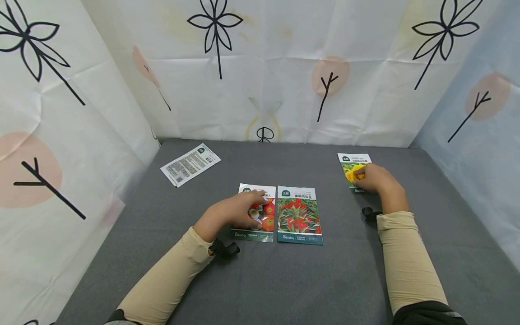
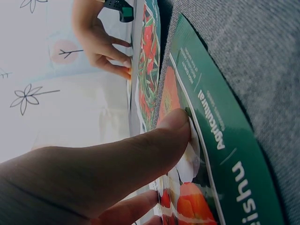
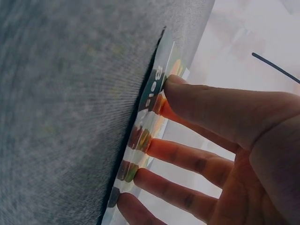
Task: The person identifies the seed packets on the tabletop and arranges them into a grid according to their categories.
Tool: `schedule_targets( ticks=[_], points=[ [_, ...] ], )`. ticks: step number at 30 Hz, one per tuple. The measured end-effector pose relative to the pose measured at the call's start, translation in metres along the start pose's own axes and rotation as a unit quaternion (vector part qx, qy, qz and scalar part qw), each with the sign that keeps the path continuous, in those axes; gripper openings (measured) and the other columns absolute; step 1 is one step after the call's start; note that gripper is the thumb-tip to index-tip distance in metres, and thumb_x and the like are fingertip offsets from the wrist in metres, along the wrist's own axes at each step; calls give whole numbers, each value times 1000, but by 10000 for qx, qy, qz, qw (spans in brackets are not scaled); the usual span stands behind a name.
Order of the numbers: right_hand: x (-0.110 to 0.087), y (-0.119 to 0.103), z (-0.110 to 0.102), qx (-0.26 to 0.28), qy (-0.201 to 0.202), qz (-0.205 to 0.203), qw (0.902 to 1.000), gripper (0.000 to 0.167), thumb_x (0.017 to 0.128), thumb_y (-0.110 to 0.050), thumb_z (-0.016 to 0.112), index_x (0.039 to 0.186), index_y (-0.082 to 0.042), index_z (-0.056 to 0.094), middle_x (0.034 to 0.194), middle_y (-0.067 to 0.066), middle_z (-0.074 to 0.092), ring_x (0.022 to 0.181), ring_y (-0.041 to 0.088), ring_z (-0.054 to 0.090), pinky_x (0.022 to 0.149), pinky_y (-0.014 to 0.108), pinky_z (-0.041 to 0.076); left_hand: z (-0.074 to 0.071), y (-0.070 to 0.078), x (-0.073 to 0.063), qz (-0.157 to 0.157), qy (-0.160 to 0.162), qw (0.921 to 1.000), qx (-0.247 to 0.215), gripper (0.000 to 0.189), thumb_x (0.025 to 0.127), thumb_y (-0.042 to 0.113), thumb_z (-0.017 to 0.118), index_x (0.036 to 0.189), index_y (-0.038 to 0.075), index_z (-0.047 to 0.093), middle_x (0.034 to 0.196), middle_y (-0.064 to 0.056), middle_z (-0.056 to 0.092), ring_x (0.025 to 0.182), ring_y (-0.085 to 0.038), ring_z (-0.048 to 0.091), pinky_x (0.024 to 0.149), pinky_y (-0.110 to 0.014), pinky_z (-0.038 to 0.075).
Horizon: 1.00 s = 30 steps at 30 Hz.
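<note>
My left hand rests its thumb and fingertips on a seed packet with red and white flowers, lying on the table. In the left wrist view the thumb presses on the printed face of that packet. Right beside it lies a second seed packet with red flowers and green leaves. Farther off to the right, my right hand touches a yellow-flowered seed packet with its fingertips and partly covers it. The right wrist view has its fingers spread along this packet.
A white seed packet lies turned at an angle at the back left, its printed text and barcode side up. Grey cloth covers the table. Patterned white fabric hangs behind and along both sides.
</note>
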State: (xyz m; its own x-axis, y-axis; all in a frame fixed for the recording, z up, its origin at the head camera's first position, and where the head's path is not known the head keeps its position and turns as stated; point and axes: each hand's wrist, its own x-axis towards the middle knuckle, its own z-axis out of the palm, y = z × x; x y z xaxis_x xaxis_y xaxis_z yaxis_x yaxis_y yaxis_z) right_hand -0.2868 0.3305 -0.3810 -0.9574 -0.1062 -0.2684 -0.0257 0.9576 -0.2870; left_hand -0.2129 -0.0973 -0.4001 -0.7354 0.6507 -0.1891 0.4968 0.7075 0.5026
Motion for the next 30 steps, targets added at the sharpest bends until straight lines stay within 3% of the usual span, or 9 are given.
schedule_targets(
  ticks=[8, 21, 30],
  points=[
    [-3, -7, 0, 34, -89, -30, 9999, 51, 102, -18, 61, 145, 9, 58, 148, 39, 53, 117, 46, 55, 99, 63, 46, 0, 1, -1, -90, -87, 9999, 95, 64, 93, 22, 83, 150, 7, 60, 173, -15, 34, 161, -39, 31, 127, -55, 34],
    [-1, -17, 4, 29, 0, -171, 9998, 47, 100, -17, 67, 137, 12, 63, 137, 35, 62, 107, 41, 58, 96, 61, 49, -1, 3, -2, -136, -142, 9998, 90, 67, 94, 21, 83, 154, 8, 56, 174, -15, 32, 160, -38, 33, 123, -53, 41],
    [0, -24, 5, -8, 14, -195, 9998, 49, 100, -17, 67, 140, 10, 62, 142, 35, 60, 111, 42, 60, 99, 61, 49, -1, 1, -1, -78, -101, 9999, 79, 64, 93, 21, 84, 151, 7, 59, 173, -16, 34, 161, -39, 31, 127, -56, 35]
  ],
)
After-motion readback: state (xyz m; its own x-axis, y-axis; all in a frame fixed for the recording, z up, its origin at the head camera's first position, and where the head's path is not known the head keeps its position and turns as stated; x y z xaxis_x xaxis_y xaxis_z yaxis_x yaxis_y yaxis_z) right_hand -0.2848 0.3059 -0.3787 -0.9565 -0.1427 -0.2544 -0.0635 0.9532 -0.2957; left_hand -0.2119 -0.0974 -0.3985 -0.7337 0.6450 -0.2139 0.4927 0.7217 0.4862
